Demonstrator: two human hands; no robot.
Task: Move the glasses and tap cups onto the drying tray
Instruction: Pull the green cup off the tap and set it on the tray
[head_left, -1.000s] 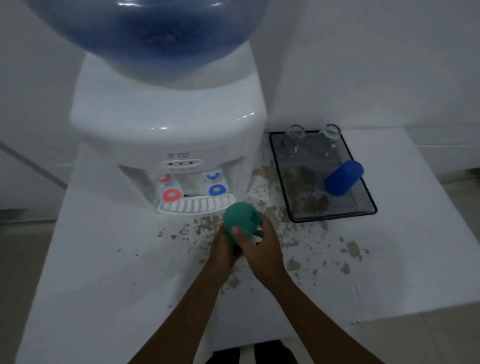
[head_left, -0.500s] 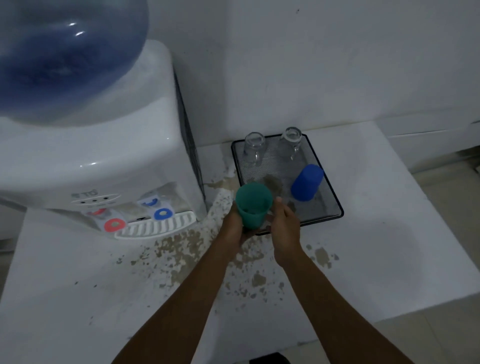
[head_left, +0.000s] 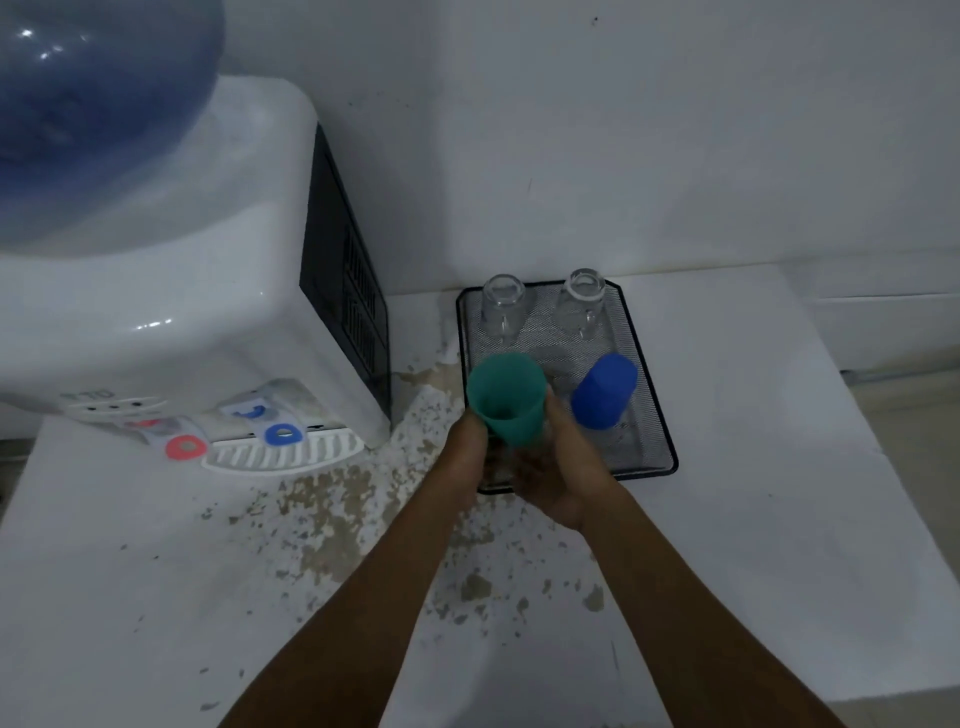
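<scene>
A green plastic cup (head_left: 506, 400) is held upright, mouth towards me, over the near left part of the black mesh drying tray (head_left: 652, 384). My left hand (head_left: 465, 457) grips its left side and my right hand (head_left: 558, 478) cups its base and right side. A blue cup (head_left: 605, 392) stands upside down on the tray to the right of the green one. Two clear glasses (head_left: 501, 306) (head_left: 582, 299) stand upside down at the tray's far end.
A white water dispenser (head_left: 171, 322) with a blue bottle (head_left: 88, 104) stands at the left, with red (head_left: 184, 447) and blue (head_left: 283, 432) taps over a drip grille. The white counter (head_left: 779, 493) has flaking brown patches; a white wall rises behind the tray.
Both hands have carried the green cup away from the dispenser taps and rightward over the tray, and turned it from bottom-up to mouth-up. The view has swung to the right.
</scene>
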